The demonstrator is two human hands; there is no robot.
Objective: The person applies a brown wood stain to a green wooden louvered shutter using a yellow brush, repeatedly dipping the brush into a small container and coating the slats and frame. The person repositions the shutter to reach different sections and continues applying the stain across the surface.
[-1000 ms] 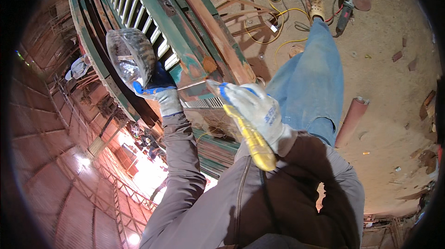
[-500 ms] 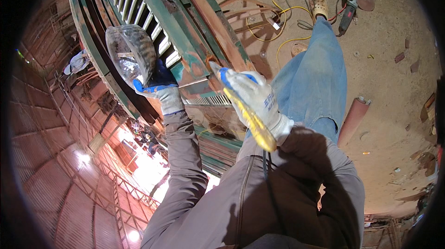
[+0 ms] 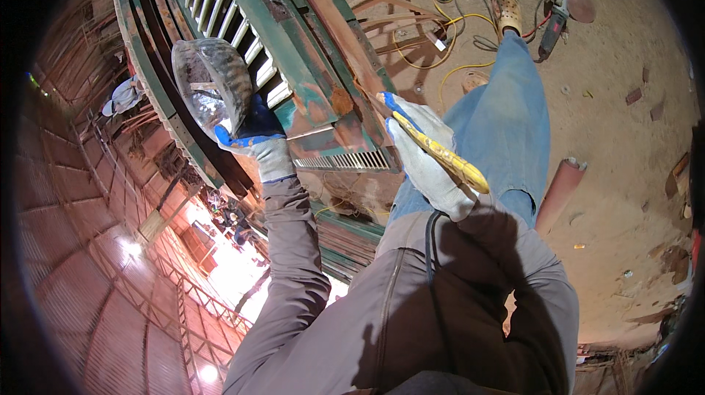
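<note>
**Right hand (image 3: pixel 428 174) pulls back from the rusty patch (image 3: pixel 341 101) as the tool swings round**

Compared with half a second ago, the right glove sits farther right and the yellow-handled tool (image 3: pixel 457 162) is turned so that its handle lies across the top of the hand. The fingers are folded in around that handle, thumb side up. Its dark tip points toward the edge of the green metal frame (image 3: pixel 297 57); whether the two touch, I cannot tell.

Meanwhile, the left hand (image 3: pixel 258 151) keeps its grip on a clear, bowl-like container (image 3: pixel 213 86), thumb along the near end and the other fingers partly hidden behind it. The container is tilted, with greyish smears on its wall, and appears in front of the frame, beside a row of pale slats (image 3: pixel 217 16).

On the dirt floor (image 3: pixel 609 116), an angle grinder (image 3: pixel 554 31) lies near a looping yellow cable (image 3: pixel 470 66), and a reddish cylinder (image 3: pixel 559 195) lies beside the person's jeans (image 3: pixel 503 119).
</note>
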